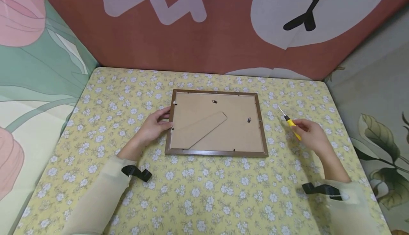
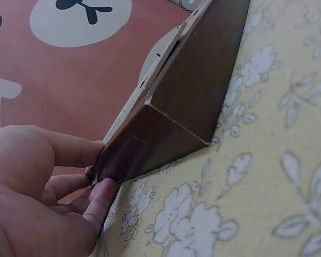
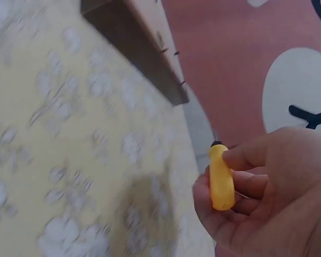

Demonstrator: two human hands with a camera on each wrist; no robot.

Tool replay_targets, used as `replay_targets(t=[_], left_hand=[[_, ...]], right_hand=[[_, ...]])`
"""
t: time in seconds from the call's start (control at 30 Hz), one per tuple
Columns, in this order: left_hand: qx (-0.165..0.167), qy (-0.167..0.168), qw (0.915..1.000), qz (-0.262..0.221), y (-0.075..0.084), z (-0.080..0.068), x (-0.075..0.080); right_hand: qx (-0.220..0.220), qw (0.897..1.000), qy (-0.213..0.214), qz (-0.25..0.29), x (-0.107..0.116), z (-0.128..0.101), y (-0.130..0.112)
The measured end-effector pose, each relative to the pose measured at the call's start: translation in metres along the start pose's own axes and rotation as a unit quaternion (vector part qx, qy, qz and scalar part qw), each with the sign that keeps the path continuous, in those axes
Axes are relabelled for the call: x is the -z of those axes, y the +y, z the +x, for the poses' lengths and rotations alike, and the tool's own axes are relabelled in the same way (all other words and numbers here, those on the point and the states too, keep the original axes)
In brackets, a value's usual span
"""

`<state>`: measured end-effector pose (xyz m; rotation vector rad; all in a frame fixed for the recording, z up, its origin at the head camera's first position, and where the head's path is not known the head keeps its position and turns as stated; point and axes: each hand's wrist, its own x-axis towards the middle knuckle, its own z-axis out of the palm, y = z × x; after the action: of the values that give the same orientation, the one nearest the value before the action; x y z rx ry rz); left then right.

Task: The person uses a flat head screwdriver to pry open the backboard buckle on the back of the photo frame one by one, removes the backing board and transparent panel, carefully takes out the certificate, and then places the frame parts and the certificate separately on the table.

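Observation:
A brown picture frame [image 1: 216, 152] lies face down on the cloth-covered table, its tan backing board [image 1: 198, 110] upward. On that board are a folded stand flap [image 1: 204, 130] and two small dark hangers, and small dark tabs line the rim. My left hand [image 1: 153, 126] pinches the frame's left edge, thumb on top; the left wrist view shows its fingers [image 2: 102, 198] against the side. To the right of the frame, my right hand [image 1: 311, 135] holds a yellow-handled screwdriver [image 1: 294, 128] above the cloth, shaft pointing away. Only its handle [image 3: 221, 184] shows well in the right wrist view.
Yellow floral cloth [image 1: 191, 196] covers the table. A red printed backdrop [image 1: 153, 47] rises along the far edge, with patterned panels at the left and right sides. Black straps with small cameras [image 1: 135, 173] sit on both wrists.

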<state>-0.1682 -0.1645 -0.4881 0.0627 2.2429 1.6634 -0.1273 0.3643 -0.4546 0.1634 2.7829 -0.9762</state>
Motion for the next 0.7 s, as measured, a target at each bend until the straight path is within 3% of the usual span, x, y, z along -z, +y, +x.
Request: replay_targets(t=[0.2, 0.37, 0.53, 0.7], left_hand=[[0.003, 0.001, 1.0, 0.0, 0.0, 0.001, 0.001], [0.003, 0.001, 1.0, -0.006, 0.0, 0.003, 0.001], [0.0, 0.004, 1.0, -0.008, -0.002, 0.003, 0.001], [-0.001, 0.004, 0.9999, -0.012, -0.004, 0.003, 0.0]], right_hand=[[0.044, 0.996, -0.013, 0.073, 0.003, 0.0, -0.019], [0.063, 0.993, -0.028, 0.095, 0.001, 0.004, -0.042], [0.073, 0.991, -0.053, 0.099, -0.004, 0.016, -0.067], [0.101, 0.992, -0.052, 0.056, -0.013, 0.031, -0.09]])
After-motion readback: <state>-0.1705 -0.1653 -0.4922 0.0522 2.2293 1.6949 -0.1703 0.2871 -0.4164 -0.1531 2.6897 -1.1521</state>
